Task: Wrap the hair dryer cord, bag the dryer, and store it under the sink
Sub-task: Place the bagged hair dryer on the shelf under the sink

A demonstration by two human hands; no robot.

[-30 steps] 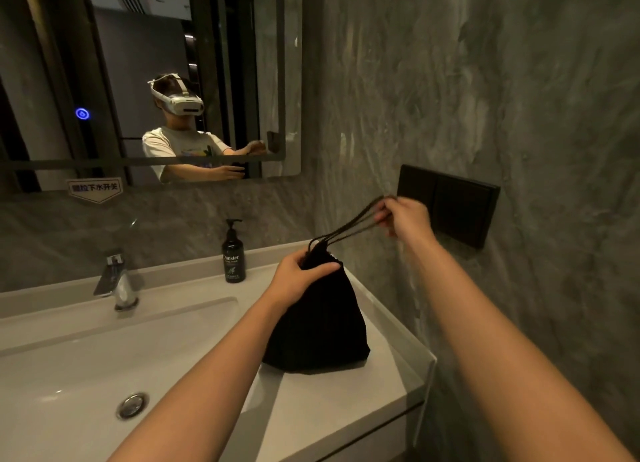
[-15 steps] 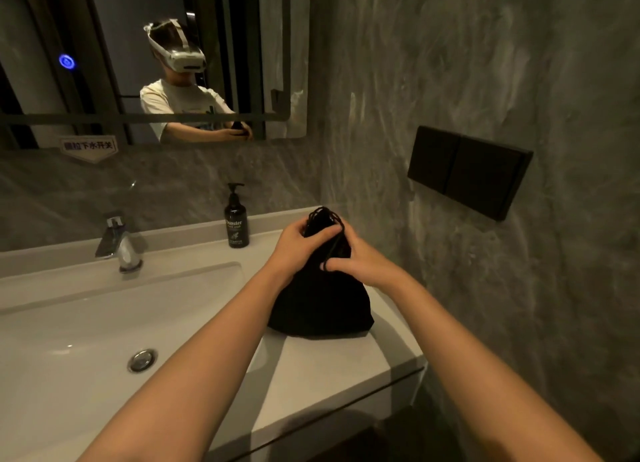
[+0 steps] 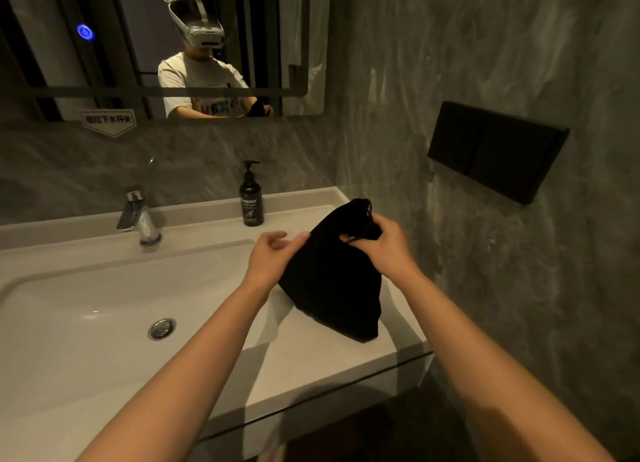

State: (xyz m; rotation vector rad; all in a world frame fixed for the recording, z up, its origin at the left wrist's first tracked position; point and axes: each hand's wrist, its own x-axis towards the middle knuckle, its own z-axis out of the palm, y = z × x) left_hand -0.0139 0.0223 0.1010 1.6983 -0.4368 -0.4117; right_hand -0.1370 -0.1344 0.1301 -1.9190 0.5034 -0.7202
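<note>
A black drawstring bag [image 3: 334, 281] stands on the white counter [image 3: 311, 364] right of the basin, its gathered neck tilted to the upper right. The hair dryer is hidden inside it. My right hand [image 3: 379, 245] grips the bag near its neck, fingers curled over the drawstring. At the bag's left side my left hand [image 3: 273, 254] has loosely curled fingers that touch the cloth; it holds nothing that I can see.
The sink basin [image 3: 104, 309] with its drain and a chrome tap [image 3: 140, 219] lies to the left. A black pump bottle [image 3: 251, 198] stands at the back of the counter. A black panel [image 3: 495, 150] sticks out from the right wall. Below the counter edge is dark space.
My right hand dropped from pulling the drawstring up to gripping the bag's neck. My left hand let go of the neck and slid to the bag's left side. The bag tipped rightward.
</note>
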